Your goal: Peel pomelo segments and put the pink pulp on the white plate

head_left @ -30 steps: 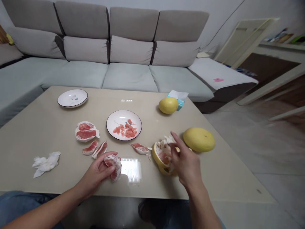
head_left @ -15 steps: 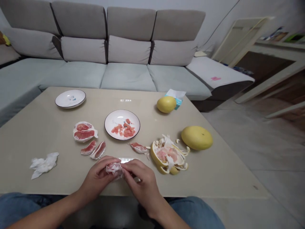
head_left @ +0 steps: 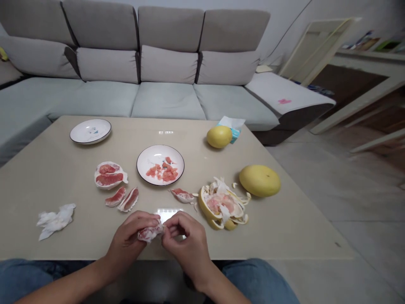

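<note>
My left hand (head_left: 131, 236) and my right hand (head_left: 185, 247) meet above the table's front edge, with fingers pinching a pale, membrane-covered pomelo segment (head_left: 149, 233). To the right lies a yellow rind (head_left: 207, 212) heaped with white pith and pink pulp. Behind it sits a whole yellow pomelo (head_left: 260, 180). Peeled pink pieces lie on a white plate (head_left: 148, 154) ahead of my hands. Nearer my left hand are opened segments (head_left: 109, 175), two strips (head_left: 115, 197) (head_left: 129, 199), and another strip (head_left: 182, 195) towards my right hand.
A crumpled white tissue (head_left: 55, 221) lies at the table's left. A second white plate (head_left: 90, 131) stands at the far left, and a smaller pomelo (head_left: 219, 137) sits beside a tissue box (head_left: 232, 128) at the far edge. A grey sofa (head_left: 167, 63) lies behind the table.
Both hands stay together on the segment, which now sits slightly lower and flatter between them. The whole view has drifted a little, with the table shifted slightly left.
</note>
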A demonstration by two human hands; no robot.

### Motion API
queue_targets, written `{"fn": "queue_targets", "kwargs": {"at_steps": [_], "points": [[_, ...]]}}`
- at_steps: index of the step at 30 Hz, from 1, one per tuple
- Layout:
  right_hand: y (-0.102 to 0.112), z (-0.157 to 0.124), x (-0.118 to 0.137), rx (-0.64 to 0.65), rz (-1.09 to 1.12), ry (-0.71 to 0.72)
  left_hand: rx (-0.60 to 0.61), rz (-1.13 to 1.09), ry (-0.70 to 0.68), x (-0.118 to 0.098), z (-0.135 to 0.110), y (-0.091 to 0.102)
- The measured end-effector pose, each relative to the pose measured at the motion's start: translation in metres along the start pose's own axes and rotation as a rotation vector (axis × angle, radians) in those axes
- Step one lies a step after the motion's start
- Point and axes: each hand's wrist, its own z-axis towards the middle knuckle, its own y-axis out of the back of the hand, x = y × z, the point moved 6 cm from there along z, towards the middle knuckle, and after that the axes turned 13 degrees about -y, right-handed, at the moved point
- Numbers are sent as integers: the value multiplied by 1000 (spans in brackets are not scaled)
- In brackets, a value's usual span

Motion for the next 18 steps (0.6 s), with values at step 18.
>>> {"fn": "queue_targets", "kwargs": {"at_steps": [18], "points": [[-8, -11, 3, -32, -170, 353, 109, 297, -421, -10, -9, 1]]}}
